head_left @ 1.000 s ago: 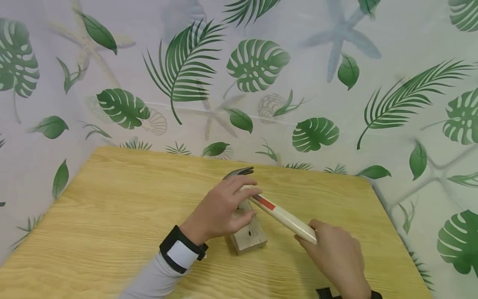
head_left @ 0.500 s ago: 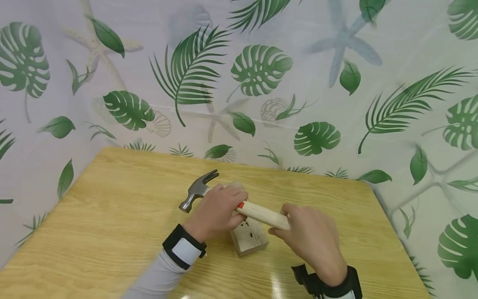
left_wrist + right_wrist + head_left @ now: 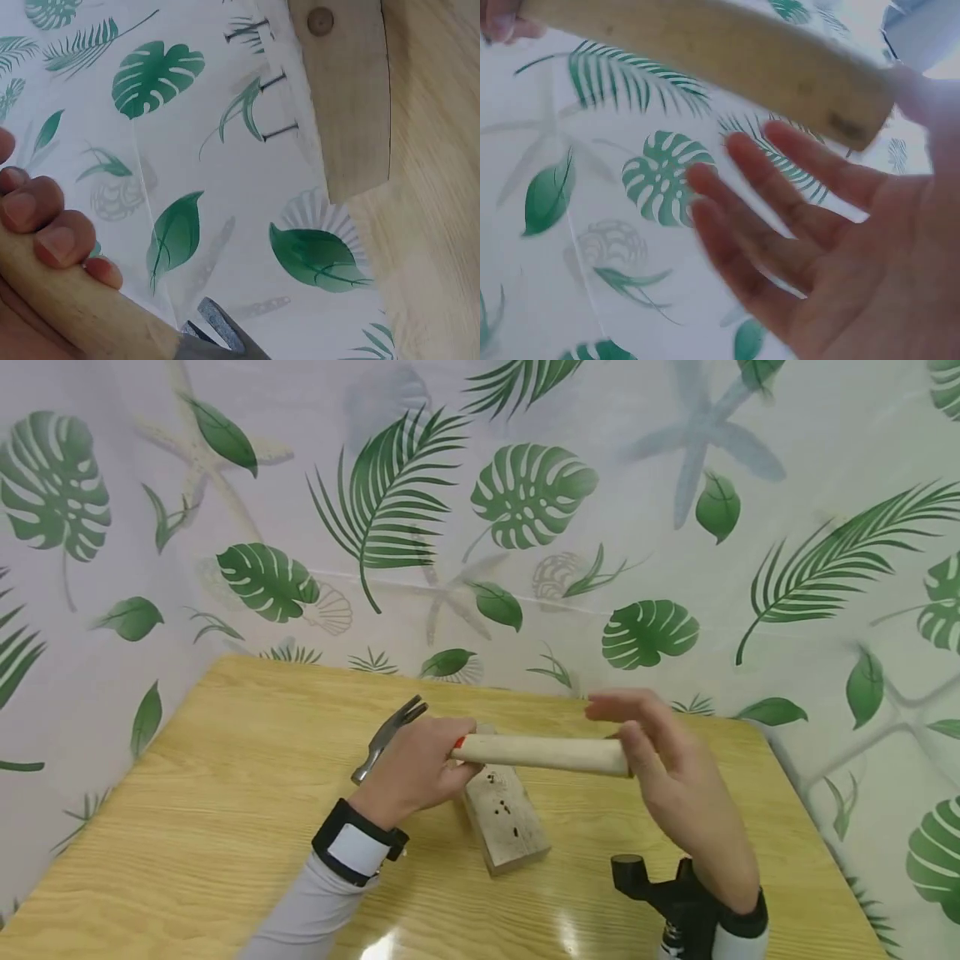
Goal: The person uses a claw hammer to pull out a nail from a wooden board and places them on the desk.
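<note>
Hammer (image 3: 543, 754) spans the view above the table (image 3: 247, 777), its steel head at the left. Next comes the left hand (image 3: 420, 764), its fingers wrapped round the handle near that head. Below the handle lies a wooden block (image 3: 510, 822), with nails (image 3: 281, 133) standing out of it. At the far right, the right hand (image 3: 678, 785) is spread beside the handle's butt, gripping nothing; whether its thumb touches is hard to tell. This looks like a change of grip, and the next move probably calls for steady left-hand support while the right fingers close
</note>
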Demonstrator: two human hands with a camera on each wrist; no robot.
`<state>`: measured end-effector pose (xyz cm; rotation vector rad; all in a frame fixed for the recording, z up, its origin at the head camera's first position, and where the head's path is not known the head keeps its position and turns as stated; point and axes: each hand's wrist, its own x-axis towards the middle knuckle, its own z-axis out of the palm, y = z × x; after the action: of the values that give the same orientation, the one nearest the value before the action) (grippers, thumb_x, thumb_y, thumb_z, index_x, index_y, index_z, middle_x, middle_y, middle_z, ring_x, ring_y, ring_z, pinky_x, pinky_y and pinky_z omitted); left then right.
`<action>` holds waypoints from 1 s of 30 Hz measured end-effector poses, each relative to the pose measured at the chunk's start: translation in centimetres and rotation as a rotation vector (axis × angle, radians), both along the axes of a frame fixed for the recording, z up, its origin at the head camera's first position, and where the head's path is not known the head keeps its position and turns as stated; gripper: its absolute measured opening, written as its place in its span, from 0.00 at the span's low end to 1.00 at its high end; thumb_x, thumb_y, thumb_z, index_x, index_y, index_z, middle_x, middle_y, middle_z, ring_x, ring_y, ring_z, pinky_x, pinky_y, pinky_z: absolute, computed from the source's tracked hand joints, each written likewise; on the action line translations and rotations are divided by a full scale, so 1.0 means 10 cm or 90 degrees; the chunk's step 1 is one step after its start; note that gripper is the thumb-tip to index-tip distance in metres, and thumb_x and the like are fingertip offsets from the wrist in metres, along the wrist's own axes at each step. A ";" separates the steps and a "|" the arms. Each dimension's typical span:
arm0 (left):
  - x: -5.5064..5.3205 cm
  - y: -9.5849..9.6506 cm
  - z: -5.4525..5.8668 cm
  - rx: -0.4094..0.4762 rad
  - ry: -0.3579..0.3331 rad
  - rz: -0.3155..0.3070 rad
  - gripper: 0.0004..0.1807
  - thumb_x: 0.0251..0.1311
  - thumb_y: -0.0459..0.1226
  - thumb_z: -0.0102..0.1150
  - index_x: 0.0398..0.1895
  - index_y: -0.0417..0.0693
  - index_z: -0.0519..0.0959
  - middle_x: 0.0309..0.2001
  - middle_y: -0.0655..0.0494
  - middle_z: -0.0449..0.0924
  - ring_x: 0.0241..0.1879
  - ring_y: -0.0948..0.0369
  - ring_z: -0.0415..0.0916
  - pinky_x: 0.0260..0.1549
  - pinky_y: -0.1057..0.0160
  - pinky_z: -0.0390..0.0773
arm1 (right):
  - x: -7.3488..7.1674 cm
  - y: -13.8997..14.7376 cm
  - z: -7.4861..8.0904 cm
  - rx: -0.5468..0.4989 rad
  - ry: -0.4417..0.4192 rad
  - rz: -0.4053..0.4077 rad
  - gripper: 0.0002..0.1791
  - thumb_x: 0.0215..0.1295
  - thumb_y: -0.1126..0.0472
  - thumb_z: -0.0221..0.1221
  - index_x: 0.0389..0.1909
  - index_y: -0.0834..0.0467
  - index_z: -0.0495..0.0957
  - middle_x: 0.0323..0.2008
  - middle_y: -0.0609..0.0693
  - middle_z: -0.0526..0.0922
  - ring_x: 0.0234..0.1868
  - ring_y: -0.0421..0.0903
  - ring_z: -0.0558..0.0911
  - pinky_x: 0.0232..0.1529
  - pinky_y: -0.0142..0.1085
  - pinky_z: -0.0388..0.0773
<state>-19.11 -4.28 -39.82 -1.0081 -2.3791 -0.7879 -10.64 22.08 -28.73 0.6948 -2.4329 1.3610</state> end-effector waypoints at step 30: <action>0.06 0.13 0.06 0.156 -0.124 -0.116 0.21 0.73 0.51 0.56 0.61 0.50 0.75 0.57 0.56 0.75 0.60 0.58 0.67 0.59 0.53 0.71 | -0.13 -0.79 -0.06 -0.799 0.314 0.102 0.18 0.70 0.71 0.47 0.18 0.61 0.57 0.09 0.45 0.53 0.08 0.37 0.54 0.08 0.30 0.50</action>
<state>-18.56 -2.98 -39.17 -1.0973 -2.2947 -1.2630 -11.98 14.13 -29.32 0.7034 -0.8417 2.0433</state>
